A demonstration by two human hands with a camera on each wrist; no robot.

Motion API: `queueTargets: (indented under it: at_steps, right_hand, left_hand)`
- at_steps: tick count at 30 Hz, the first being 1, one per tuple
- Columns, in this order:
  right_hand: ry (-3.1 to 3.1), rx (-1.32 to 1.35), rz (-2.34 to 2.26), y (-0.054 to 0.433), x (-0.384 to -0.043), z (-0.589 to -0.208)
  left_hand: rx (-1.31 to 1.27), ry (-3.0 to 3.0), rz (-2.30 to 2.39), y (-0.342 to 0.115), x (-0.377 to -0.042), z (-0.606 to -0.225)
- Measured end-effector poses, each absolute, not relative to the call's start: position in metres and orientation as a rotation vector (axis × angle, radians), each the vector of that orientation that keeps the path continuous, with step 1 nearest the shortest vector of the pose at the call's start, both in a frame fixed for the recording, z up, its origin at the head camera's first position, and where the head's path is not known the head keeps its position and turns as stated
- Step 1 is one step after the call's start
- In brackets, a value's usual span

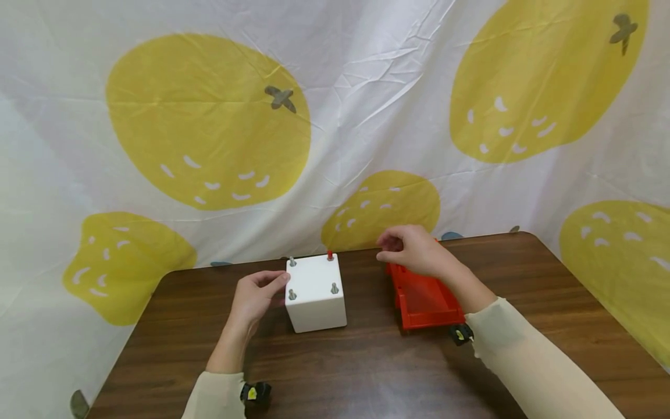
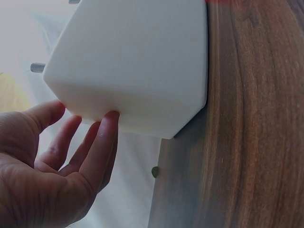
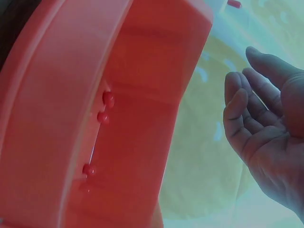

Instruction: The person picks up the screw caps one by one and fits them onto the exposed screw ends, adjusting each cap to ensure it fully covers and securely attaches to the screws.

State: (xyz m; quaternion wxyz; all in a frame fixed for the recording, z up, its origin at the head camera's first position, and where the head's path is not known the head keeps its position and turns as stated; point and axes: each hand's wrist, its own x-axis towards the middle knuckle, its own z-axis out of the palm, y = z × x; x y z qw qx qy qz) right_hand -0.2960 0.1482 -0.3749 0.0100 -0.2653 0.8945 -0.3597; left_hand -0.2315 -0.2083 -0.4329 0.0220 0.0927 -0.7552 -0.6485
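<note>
A white block (image 1: 313, 282) stands on the table with a metal bolt upright near three of its top corners. The back right corner carries a small red cap (image 1: 330, 255). My left hand (image 1: 257, 294) rests its fingertips against the block's left side, thumb at the top edge; the left wrist view shows these fingers (image 2: 102, 142) fairly straight. Over the far end of a red bin (image 1: 426, 297) hovers my right hand (image 1: 410, 249), fingers loosely bent, with nothing visible in it. Small red caps (image 3: 109, 99) lie inside the bin in the right wrist view.
The brown wooden table (image 1: 361, 372) reaches back to a white curtain (image 1: 345, 145) printed with yellow fruit. The bin stands to the right of the block, with a strip of tabletop between them. A black wrist camera (image 1: 256, 393) sits at my left cuff.
</note>
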Motion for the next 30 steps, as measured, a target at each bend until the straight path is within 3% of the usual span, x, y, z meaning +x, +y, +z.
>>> queueTargets:
  at_steps: [30]
  right_hand:
    - [2.908,-0.816,-0.655,0.178,-0.308,-0.398]
  left_hand:
    - [0.275,-2.345,-1.992,-0.208,-0.230,-0.430]
